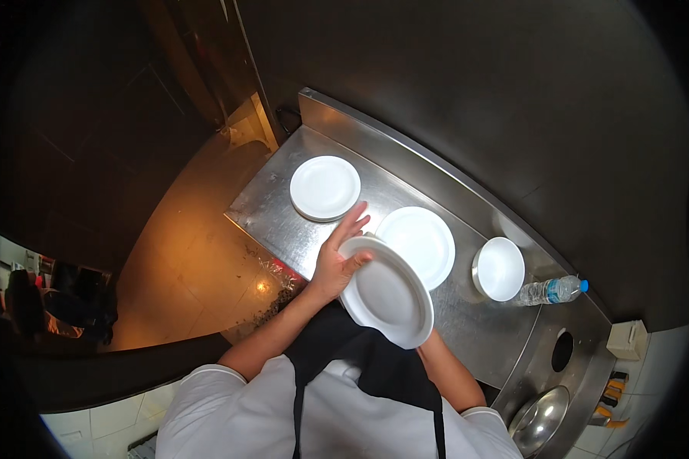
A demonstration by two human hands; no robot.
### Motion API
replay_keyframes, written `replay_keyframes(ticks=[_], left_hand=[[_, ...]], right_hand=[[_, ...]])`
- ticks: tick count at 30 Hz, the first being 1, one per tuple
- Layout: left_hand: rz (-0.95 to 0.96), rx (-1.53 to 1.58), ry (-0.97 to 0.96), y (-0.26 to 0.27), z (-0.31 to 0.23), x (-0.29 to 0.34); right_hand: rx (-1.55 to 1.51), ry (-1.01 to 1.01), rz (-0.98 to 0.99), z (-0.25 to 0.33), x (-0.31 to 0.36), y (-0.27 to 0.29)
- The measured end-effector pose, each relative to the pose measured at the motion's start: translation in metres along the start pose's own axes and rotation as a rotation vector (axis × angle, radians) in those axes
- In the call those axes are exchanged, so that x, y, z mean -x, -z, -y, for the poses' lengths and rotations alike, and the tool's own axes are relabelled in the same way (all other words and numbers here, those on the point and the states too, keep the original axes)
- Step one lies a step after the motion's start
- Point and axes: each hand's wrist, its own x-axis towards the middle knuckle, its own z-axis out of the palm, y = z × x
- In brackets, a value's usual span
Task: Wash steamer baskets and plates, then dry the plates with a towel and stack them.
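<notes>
A white plate [390,298] with a raised rim is held tilted in front of my chest. My left hand [343,258] grips its upper left edge, the thumb over the rim and the other fingers stretched out beyond it. Behind this plate my right hand is hidden; only the right forearm [446,372] shows, reaching up to the plate's lower edge. On the steel counter [272,205], a stack of white plates [325,188] lies just beyond my left fingertips. Another white plate [421,243] rests on the counter, partly covered by the held one.
To the right on the counter stand a deep white bowl [501,269] and a clear water bottle [553,291] with a blue cap, lying or leaning. Farther right are a steel bowl [542,421], a round dark hole [562,350] and yellow-and-black handles [611,398]. A raised steel backsplash [406,149] edges the counter.
</notes>
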Motion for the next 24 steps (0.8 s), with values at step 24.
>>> replay_keyframes(ticks=[24], left_hand=[[-0.500,-0.727,0.427,0.211,0.146,-0.121]], right_hand=[[2.272,0.472,-1.129,0.038,-0.011,-0.010]])
